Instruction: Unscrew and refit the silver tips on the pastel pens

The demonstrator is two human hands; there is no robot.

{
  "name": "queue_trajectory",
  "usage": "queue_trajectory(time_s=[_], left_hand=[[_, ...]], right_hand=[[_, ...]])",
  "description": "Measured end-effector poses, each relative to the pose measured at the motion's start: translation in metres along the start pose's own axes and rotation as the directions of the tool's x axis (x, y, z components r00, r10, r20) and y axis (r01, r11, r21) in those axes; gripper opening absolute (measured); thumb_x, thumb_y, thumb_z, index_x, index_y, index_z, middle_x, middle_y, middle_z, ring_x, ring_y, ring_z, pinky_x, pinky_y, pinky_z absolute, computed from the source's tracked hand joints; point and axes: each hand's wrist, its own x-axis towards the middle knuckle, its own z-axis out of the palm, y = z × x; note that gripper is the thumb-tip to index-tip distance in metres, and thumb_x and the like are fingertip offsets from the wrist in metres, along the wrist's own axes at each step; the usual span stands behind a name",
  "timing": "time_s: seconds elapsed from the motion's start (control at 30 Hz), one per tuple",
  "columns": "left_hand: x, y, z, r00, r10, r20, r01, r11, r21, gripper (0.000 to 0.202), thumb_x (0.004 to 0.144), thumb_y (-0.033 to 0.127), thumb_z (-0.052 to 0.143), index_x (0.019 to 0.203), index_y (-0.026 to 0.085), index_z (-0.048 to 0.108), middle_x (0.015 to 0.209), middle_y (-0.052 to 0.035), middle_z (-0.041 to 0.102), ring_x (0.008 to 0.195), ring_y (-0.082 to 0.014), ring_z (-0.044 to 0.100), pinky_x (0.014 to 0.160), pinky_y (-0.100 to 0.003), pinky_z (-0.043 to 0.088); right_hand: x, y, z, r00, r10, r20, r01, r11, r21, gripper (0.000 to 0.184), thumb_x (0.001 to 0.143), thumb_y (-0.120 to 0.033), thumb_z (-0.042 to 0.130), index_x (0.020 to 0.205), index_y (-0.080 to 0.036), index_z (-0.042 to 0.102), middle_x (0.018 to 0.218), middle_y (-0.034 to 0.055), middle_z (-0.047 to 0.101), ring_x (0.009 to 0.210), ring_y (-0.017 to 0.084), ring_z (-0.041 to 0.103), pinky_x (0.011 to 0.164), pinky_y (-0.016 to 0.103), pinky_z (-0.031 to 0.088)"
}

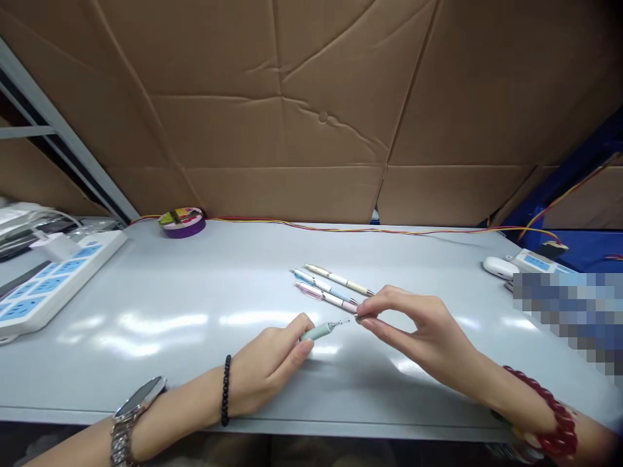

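Note:
My left hand [272, 363] is closed around a pale green pen [321, 331] and holds it just above the table, tip pointing right. My right hand [413, 324] pinches a small dark part [361, 318] between thumb and forefinger, right at the pen's tip. Just behind the hands three pens lie side by side on the table: a cream one [341, 280], a blue one [321, 285] and a pink one [324, 296]. A watch and a black bead bracelet are on my left wrist, red beads on my right.
A grey table [195, 311] backs onto a cardboard wall. A white and blue power strip [53, 279] lies at the left, a purple tape roll [183, 222] at the back. Coloured wires [365, 229] run along the rear edge. A white case [500, 267] and another strip [538, 262] sit right.

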Motion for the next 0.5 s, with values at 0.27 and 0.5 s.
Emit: queue_trajectory(time_s=[0.27,0.5], left_hand=[[0.0,-0.003,0.003,0.999,0.032,0.023,-0.034,0.995,0.09,0.025,0.098,0.035,0.02,0.089,0.022,0.038,0.071,0.0022,0.049,0.057,-0.0153,0.046,0.056,-0.024,0.035],[0.001,0.001,0.002,0.996,-0.021,0.084,0.012,0.995,0.102,0.027,0.097,0.039,0.019,0.094,0.021,0.039,0.07,0.002,0.051,0.058,-0.0169,0.051,0.056,-0.025,0.037]], right_hand=[[-0.001,0.002,0.011,0.992,-0.096,0.078,0.095,0.995,0.013,0.011,0.088,-0.022,0.054,0.095,-0.024,0.063,0.086,0.0023,0.066,0.079,0.016,0.06,0.072,0.028,0.048],[-0.002,0.007,0.025,0.957,-0.287,0.036,0.29,0.951,-0.112,0.01,0.09,-0.018,0.05,0.093,-0.021,0.06,0.078,0.0023,0.067,0.07,0.014,0.06,0.064,0.026,0.048]])
